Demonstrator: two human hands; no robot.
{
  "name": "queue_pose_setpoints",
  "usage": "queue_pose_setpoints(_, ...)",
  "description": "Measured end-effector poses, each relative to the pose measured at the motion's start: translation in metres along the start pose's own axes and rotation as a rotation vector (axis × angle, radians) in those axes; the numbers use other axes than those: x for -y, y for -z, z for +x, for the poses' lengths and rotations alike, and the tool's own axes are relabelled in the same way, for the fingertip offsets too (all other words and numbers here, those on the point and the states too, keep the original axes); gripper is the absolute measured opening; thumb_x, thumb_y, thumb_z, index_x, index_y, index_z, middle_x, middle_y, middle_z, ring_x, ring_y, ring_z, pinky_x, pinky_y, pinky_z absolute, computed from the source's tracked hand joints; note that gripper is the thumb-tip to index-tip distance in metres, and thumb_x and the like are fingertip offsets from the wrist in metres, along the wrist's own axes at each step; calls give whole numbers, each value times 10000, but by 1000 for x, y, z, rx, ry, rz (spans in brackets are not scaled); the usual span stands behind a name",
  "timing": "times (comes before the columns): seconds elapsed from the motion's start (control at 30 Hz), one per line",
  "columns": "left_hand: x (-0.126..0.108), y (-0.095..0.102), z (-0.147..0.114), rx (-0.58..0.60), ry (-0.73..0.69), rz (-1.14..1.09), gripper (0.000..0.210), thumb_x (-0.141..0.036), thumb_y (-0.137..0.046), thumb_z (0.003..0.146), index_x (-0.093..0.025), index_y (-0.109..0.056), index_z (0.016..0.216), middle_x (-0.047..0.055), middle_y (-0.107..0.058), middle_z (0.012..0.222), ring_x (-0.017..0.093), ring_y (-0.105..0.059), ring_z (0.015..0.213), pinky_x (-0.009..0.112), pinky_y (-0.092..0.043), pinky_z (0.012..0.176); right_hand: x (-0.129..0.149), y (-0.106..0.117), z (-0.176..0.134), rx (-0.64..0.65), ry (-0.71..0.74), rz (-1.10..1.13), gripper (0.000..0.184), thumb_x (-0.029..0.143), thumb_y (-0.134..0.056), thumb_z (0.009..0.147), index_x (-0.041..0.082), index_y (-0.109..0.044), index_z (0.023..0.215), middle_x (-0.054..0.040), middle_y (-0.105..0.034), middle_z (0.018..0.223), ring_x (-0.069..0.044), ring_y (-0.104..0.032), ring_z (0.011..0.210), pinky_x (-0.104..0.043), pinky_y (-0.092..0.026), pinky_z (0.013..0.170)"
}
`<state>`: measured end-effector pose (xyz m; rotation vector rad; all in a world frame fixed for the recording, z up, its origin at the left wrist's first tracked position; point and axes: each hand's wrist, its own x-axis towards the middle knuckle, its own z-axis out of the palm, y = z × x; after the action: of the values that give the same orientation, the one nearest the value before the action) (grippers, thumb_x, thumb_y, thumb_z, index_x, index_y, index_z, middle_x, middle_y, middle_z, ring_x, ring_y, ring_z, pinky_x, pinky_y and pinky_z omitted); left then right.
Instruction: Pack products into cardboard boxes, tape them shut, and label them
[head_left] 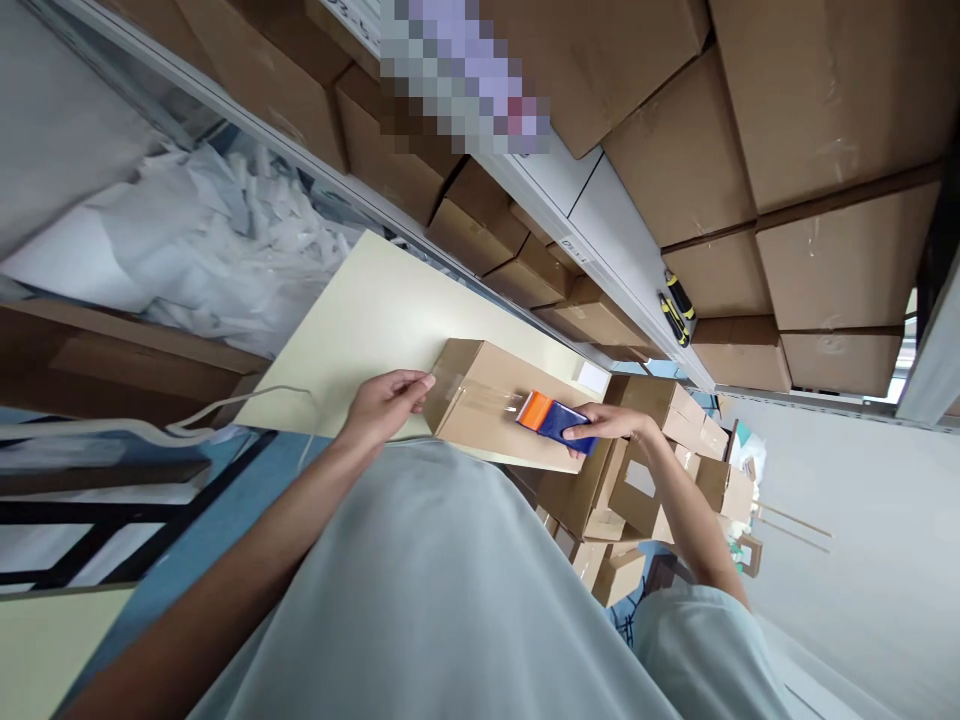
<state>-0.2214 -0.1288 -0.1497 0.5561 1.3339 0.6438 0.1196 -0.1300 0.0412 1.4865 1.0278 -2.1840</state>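
Blue dispenser point(553, 420) hides partly under the gripping right hand point(606, 420); whether the left hand point(381, 406) pinches anything is unclear.

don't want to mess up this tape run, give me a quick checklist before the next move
1. Right hand grips the tape dispenser: ok, held by its blue part.
2. Box lies on the tabletop: ok.
3. Clear tape runs along the box toward the dispenser: ok.
4. Tape stuck flat all along: cannot tell.
5. Left hand at the box's end away from the dispenser: ok; whether it presses tape, cannot tell.
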Motion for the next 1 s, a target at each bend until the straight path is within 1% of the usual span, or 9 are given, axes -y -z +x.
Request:
queue_pose_setpoints(0.07,7,-10,7,23,33,9,555,-663,-904,599,-201,-758,870,66,-808,866,248,-736,858,342,-611,767,0,-2,-1,-26,-23,4,677,831,-862,836,174,-759,961,-20,-808,871,-192,-782,795,-302,-662,818)
queue_pose_setpoints(0.17,17,-18,11,8,-71,82,532,-655,-834,714,-189,-796,968,102,-844,970,275,-783,962,353,-626,881,0,-5,-2,-54,-25,-12,705,858,-869,803,177,-767,955,-21,-812,867,-194,-781,800,-300,-655,812)
queue_pose_setpoints(0.23,26,-16,11,-38,-120,206,653,-614,-799,784,-156,-798,1248,123,-856,1056,271,-796,944,375,-637,920,0,-7,-2,-55,-10,-37,705,858,-867,805,169,-788,931,-26,-812,852,-185,-773,789,-291,-646,813)
queue_pose_setpoints(0.33,35,-5,5,-96,-150,384,861,-519,-755,860,-129,-605,1613,169,-845,1272,288,-817,959,433,-657,963,1,-10,-3,-60,-6,-65,682,829,-887,806,160,-808,912,-40,-822,853,-180,-772,791,-280,-633,816)
queue_pose_setpoints(0.43,33,-4,-9,-109,-348,452,603,-491,-581,1015,-187,-702,1521,157,-792,1456,331,-788,1267,483,-607,1143,3,-13,-5,-66,-1,-84,689,824,-895,796,147,-819,897,-52,-827,841,-179,-772,790,-276,-628,822)
queue_pose_setpoints(0.53,20,-23,-26,-77,-541,526,574,-515,-451,1099,-189,-737,1476,155,-727,1568,343,-653,1512,487,-518,1269,5,-15,-6,-64,8,-87,698,825,-898,788,139,-818,887,-54,-826,822,-170,-764,758,-274,-624,803)
queue_pose_setpoints(0.67,3,-57,-41,-24,-540,635,644,-490,-420,1116,-98,-638,1578,244,-694,1578,402,-699,1444,519,-569,1187,5,-18,-5,-80,13,-78,691,808,-933,749,140,-803,871,-54,-833,814,-154,-754,713,-268,-622,777)
queue_pose_setpoints(0.87,-1,-83,-42,-203,-510,711,648,-501,-521,1093,-107,-638,1593,260,-810,1352,460,-790,1239,566,-592,1096,2,-13,3,-82,62,-84,662,767,-981,706,150,-776,825,-48,-835,780,-154,-752,671,-255,-601,703)
queue_pose_setpoints(1.0,7,-85,-31,-309,-498,655,613,-476,-631,1045,-108,-711,1530,244,-814,1360,429,-769,1303,552,-564,1170,0,-10,4,-57,93,-97,653,758,-983,718,143,-779,808,-70,-840,778,-166,-766,683,-259,-623,712)
